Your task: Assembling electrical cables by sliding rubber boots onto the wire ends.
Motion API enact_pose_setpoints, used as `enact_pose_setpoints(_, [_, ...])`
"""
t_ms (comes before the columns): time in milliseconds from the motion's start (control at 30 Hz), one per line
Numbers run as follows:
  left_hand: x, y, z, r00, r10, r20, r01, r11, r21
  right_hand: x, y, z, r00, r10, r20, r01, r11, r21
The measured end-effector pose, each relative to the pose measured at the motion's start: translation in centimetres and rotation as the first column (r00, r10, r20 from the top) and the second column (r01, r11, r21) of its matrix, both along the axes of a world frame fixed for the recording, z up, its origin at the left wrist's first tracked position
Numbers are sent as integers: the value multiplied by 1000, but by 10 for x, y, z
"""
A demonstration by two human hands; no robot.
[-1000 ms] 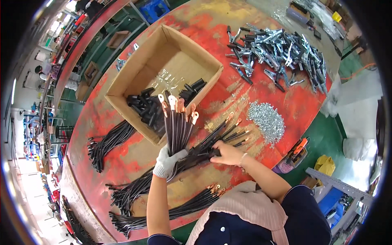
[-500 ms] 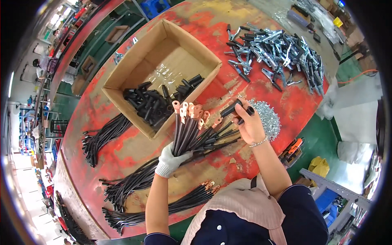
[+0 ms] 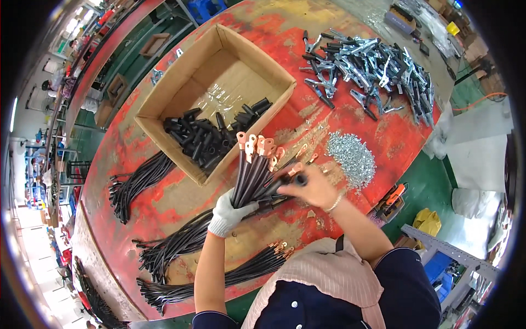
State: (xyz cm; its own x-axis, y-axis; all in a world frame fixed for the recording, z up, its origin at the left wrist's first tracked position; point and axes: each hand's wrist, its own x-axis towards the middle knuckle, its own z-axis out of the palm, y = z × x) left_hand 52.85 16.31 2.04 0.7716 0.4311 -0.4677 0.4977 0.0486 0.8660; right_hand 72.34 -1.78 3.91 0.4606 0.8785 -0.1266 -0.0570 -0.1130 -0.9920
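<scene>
My gloved left hand (image 3: 229,215) is wrapped round a bunch of black cables (image 3: 251,178), which stands upright with copper ring lugs (image 3: 263,147) at its top. To its right, my bare right hand (image 3: 313,188) is closed on a black rubber sleeve (image 3: 299,179) beside the copper end of one cable. A second dark sleeve seems to lie along that cable, under my fingers; blur and the fingers hide how far it is on. Behind the bunch, a cardboard box (image 3: 164,104) holds a heap of black sleeves (image 3: 200,137).
Spring clamps (image 3: 372,68) lie piled at the far right of the worn red table (image 3: 405,145). A mound of small metal nuts (image 3: 352,159) is right of my right hand. More black cable bundles lie at the left (image 3: 142,183) and the near side (image 3: 219,282).
My right hand has moved left and down, from above the cables to the side of the bunch, bringing the sleeves with it. My left hand keeps its hold.
</scene>
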Motion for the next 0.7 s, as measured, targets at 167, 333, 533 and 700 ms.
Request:
enact_pose_setpoints(167, [1,8,-3,987,138,79,-144,987,70,-43,26,-66,980,-38,-195,-30,942,-334])
enact_pose_setpoints(333, [5,19,22,978,206,-5,-206,978,7,-31,19,-86,861,458,220,-313,819,-481])
enact_pose_setpoints(533, [0,24,20,976,212,41,-202,963,-179,-1,-4,-70,965,263,0,-262,960,-97])
enact_pose_setpoints(700, [6,13,25,984,175,22,-172,980,-97,22,2,-21,964,-159,-215,187,976,116])
